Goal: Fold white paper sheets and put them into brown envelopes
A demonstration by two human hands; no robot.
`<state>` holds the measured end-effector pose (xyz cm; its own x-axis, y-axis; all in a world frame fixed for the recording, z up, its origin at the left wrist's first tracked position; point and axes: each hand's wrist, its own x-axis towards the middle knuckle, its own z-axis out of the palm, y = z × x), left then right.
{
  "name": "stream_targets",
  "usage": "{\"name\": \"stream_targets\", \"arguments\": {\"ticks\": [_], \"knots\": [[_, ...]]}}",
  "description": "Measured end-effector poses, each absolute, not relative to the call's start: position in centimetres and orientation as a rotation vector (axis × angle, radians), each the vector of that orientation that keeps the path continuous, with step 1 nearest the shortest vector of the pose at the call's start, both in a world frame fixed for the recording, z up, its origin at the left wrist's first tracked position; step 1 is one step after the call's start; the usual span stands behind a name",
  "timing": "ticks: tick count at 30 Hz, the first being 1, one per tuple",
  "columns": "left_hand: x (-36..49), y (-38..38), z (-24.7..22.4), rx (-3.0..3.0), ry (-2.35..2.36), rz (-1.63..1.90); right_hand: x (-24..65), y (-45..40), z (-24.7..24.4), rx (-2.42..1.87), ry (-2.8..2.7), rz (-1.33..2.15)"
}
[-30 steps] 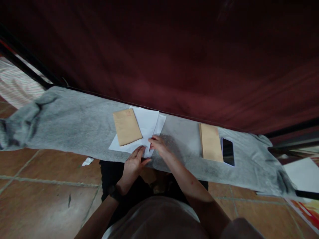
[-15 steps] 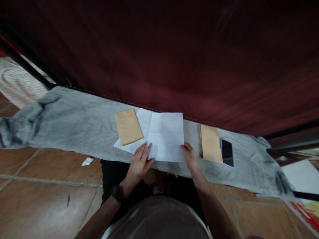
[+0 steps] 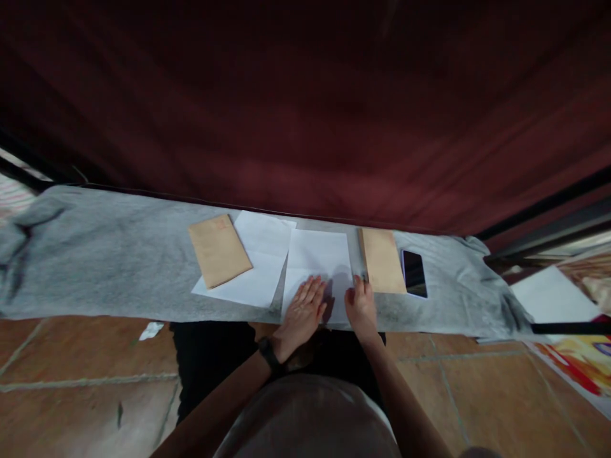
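A white sheet with faint creases (image 3: 317, 251) lies in front of me on the grey cloth. My left hand (image 3: 306, 305) rests flat on its lower part, fingers spread. At the sheet's right edge my right hand (image 3: 361, 308) has its fingers curled; what they pinch, if anything, is too small to tell. Left of this sheet lies another white sheet (image 3: 267, 254), partly under a brown envelope (image 3: 219, 251) with a faint red mark. More brown envelopes (image 3: 383, 262) lie stacked just right of my right hand.
A phone (image 3: 414, 273) lies right of the stacked envelopes. The grey cloth (image 3: 119, 254) covers a long narrow surface, with a dark red curtain (image 3: 296, 127) behind it. White paper (image 3: 554, 296) is at the far right.
The sheet under my hands has come apart from the left sheet, leaving a narrow gap. My left hand has moved right onto it, and its fingers have spread. The view has shifted right.
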<state>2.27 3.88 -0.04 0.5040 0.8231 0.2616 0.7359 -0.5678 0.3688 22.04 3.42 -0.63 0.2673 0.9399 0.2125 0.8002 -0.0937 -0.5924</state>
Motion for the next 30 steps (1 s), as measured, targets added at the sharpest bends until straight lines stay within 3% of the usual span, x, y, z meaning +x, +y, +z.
{"name": "stream_targets", "arguments": {"ticks": [7, 19, 30], "knots": [[5.1, 6.0, -2.2, 2.638, 1.319, 0.520, 18.3, 6.5, -1.1, -1.582, -1.931, 0.429], [1.3, 6.1, -1.7, 2.529, 1.639, 0.529, 19.8, 5.0, -2.0, -1.759, -2.050, 0.180], [0.0, 4.9, -0.7, 2.425, 1.786, 0.585, 21.7, 3.0, -2.1, -1.876, -1.911, 0.224]]}}
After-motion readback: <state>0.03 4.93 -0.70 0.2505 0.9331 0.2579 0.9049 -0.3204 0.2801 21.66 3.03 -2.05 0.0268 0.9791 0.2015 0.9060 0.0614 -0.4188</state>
